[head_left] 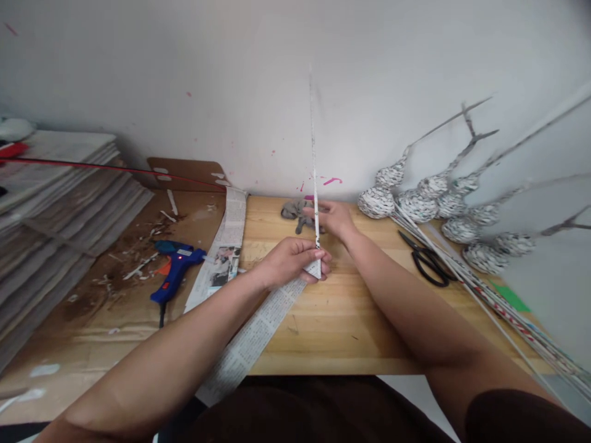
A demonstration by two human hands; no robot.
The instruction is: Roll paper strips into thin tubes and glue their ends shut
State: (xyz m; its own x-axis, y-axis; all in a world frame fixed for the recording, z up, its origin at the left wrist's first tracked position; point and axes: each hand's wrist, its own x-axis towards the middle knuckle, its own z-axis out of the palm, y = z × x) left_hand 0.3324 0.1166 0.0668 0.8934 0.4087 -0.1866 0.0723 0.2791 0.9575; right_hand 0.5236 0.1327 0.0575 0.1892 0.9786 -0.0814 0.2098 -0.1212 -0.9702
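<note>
My left hand is closed around the lower end of a thin newspaper tube, which stands upright and tapers toward its top. From the same fingers a newspaper strip, wrapped at its upper end around the tube's base, runs down toward the table's front edge. Just behind the tube, my right hand has its fingers stretched out to the left. They are over or beside a crumpled grey cloth; whether they touch it I cannot tell.
On the left are a blue glue gun, paper scraps on cardboard, and a newspaper stack. Another newspaper strip borders the wooden table. At right lie black scissors, several paper tubes and woven paper gourds.
</note>
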